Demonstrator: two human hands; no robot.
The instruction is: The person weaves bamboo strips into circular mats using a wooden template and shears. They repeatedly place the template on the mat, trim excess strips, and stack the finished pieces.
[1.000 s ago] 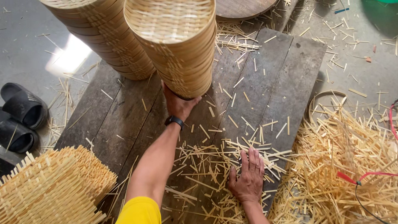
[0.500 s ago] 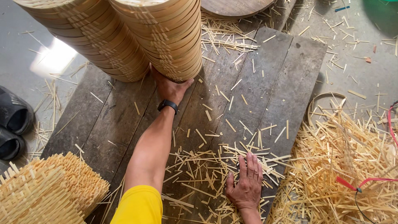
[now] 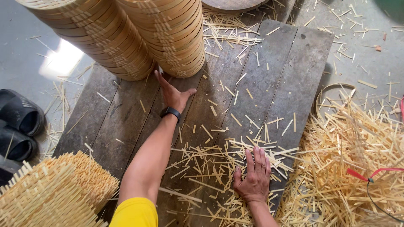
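The right hand lies flat, fingers spread, on loose pale bamboo splints strewn over grey wooden planks. Farther off, the left hand reaches, fingers open, to the foot of two tall stacks of round woven bamboo baskets.

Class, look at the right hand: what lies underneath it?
The right hand lies flat on scattered bamboo strips, which rest on the wooden boards. Whatever sits directly beneath the palm is covered.

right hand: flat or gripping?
Flat. The right hand lies palm down, fingers spread, on loose bamboo strips on the wooden board.
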